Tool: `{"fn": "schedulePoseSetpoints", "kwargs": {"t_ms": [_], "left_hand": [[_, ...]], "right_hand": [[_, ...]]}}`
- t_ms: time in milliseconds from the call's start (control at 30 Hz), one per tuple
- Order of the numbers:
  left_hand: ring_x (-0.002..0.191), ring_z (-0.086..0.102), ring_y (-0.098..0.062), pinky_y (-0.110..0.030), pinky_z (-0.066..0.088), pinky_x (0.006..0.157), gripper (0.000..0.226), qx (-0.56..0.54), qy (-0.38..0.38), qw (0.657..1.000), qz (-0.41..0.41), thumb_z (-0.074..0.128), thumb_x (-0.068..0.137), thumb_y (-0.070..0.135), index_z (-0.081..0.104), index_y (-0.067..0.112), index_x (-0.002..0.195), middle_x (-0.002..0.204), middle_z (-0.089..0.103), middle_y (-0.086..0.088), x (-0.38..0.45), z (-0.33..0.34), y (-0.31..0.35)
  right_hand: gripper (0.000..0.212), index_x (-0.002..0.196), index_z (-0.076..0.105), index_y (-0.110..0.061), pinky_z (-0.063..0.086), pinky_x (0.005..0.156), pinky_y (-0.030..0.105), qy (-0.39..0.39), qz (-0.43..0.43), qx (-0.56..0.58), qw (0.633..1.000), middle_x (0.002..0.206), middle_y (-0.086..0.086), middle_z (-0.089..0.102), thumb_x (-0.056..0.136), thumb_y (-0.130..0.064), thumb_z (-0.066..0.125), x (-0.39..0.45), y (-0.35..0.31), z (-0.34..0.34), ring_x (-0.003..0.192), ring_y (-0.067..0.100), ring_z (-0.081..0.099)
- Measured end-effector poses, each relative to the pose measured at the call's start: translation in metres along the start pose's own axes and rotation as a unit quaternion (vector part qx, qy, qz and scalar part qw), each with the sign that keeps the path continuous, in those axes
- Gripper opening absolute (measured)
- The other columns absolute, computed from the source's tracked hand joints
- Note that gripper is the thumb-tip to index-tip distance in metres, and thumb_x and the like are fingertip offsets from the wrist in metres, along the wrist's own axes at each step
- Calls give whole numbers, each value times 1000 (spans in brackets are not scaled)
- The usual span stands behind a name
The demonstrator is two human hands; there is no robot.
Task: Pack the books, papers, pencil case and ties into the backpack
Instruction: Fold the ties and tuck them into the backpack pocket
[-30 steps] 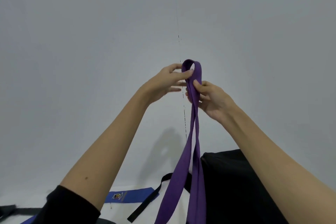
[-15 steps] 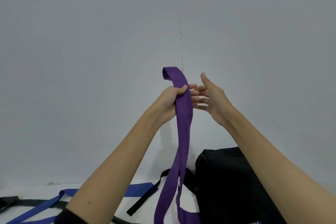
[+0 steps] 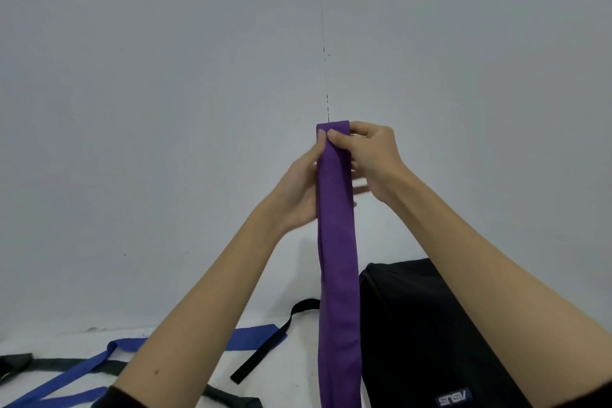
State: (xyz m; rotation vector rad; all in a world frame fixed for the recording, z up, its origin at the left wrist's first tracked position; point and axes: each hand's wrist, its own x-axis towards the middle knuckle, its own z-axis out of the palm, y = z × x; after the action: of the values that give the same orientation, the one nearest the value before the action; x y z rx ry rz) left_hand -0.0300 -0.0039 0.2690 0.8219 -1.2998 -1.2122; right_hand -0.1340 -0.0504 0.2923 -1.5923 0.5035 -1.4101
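Purple tie [image 3: 336, 242] held up high in front of the grey wall [image 3: 165, 76], folded over at the top and hanging straight down past the black backpack [image 3: 430, 325]. Right hand [image 3: 371, 159] pinches the folded top edge; left hand [image 3: 298, 195] grips the tie just below, fingers wrapped behind it. Down on the white surface [image 3: 298, 374] lie a blue tie [image 3: 99, 361] and a black strap [image 3: 261, 351].

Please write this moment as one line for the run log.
step: folding purple tie | left hand: holds tie | right hand: pinches top fold | backpack: below, right
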Motion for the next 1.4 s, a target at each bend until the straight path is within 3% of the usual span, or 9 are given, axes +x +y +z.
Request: {"fn": "schedulePoseSetpoints", "kwargs": {"t_ms": [167, 333, 433, 533, 633, 733, 900, 1267, 1400], "left_hand": [[78, 72, -25, -35, 57, 76, 23, 49, 13, 999, -3, 43, 99, 21, 57, 7, 108, 90, 73, -12, -2, 6, -13], [69, 71, -21, -30, 59, 68, 29, 38, 27, 999, -20, 44, 99, 16, 56, -2, 117, 82, 71, -14, 3, 4, -1], [64, 68, -15, -29, 57, 68, 23, -47, 31, 998, -22, 44, 98, 15, 64, 3, 101, 78, 71, -6, 6, 1, 4], [65, 68, -13, -26, 56, 69, 19, -155, 62, 986, 0, 46, 95, 10, 64, 4, 99, 80, 71, -4, 13, -3, 9], [73, 69, -16, -27, 54, 76, 20, -204, 59, 977, 12, 47, 93, 9, 58, 4, 108, 89, 72, -7, 17, -9, 11], [79, 69, -17, -29, 52, 80, 28, -206, 47, 977, 11, 48, 92, 13, 53, 4, 118, 100, 70, -8, 19, -14, 16], [82, 70, -16, -31, 52, 79, 29, -176, 55, 983, 14, 47, 93, 15, 52, 4, 120, 105, 69, -8, 23, -20, 24], [73, 70, -15, -28, 52, 76, 25, -185, 73, 978, 60, 39, 93, -2, 58, 4, 107, 90, 72, -5, 21, -15, 46], [71, 70, -16, -29, 53, 76, 24, -207, 68, 974, 64, 38, 92, -3, 57, 2, 105, 88, 72, -7, 19, -11, 50]], "right_hand": [[14, 78, 63, -12, 49, 52, 22, 8, 22, -54, 998, 73, 1, 62, 86, -22, 67, 10, -4, -3, 62, 14, 58], [51, 79, 58, -6, 49, 60, 28, -53, 99, -56, 992, 72, 5, 61, 92, -54, 48, 5, 6, -19, 64, 20, 57], [65, 75, 59, -10, 52, 69, 35, -115, 115, -50, 985, 60, 1, 57, 89, -68, 33, -6, 21, -31, 57, 17, 58], [79, 93, 64, -5, 53, 74, 36, -191, 148, -55, 969, 82, 9, 66, 76, -77, 35, -21, 37, -31, 76, 23, 64], [54, 101, 69, -2, 53, 82, 38, -224, 116, -87, 964, 96, 11, 72, 83, -52, 57, -36, 52, -24, 85, 22, 67], [37, 95, 69, 3, 53, 77, 38, -137, 76, -130, 979, 89, 12, 70, 91, -32, 59, -42, 64, -18, 79, 21, 64], [57, 96, 60, 17, 54, 69, 39, -140, 40, -207, 967, 96, 29, 66, 95, -39, 48, -45, 74, -19, 80, 37, 63], [31, 90, 69, -14, 44, 80, 25, -310, 172, -272, 895, 99, 0, 70, 98, -35, 47, -64, 106, -32, 97, 16, 63], [36, 106, 69, -21, 44, 93, 30, -307, 164, -185, 919, 111, -6, 70, 87, -48, 55, -61, 105, -30, 108, 12, 62]]}}
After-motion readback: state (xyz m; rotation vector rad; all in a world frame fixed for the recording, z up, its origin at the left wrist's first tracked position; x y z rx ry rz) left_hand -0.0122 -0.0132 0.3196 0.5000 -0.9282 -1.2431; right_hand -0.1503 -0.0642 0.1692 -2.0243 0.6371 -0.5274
